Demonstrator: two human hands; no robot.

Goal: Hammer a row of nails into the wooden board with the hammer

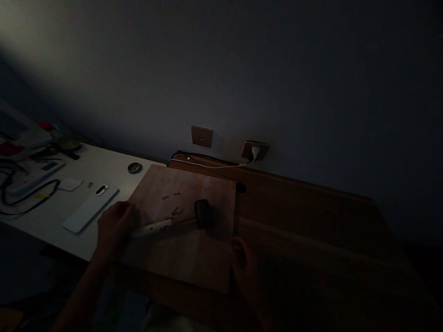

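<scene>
A square wooden board (pixel 194 258) lies across the white table and the dark wooden desk. On it rests a hammer with a black head (pixel 202 214) and a pale handle (pixel 152 228). Small metal pieces (pixel 176 210) lie behind the handle, and several small nails or marks form a row near the far edge. My left hand (pixel 114 226) is at the board's left edge beside the handle's end, fingers curled together; what they hold, if anything, is hidden. At the right edge is my right hand (pixel 244 265), its fingers curled in deep shadow, too dark to show any contents.
A white phone-like slab (pixel 88 212), a round tin or tape roll (pixel 134 168), a power strip (pixel 38 175) and black cables (pixel 29 210) are on the white table (pixel 104 161). A white plug (pixel 255 151) with its cable sits in a wall socket behind the desk.
</scene>
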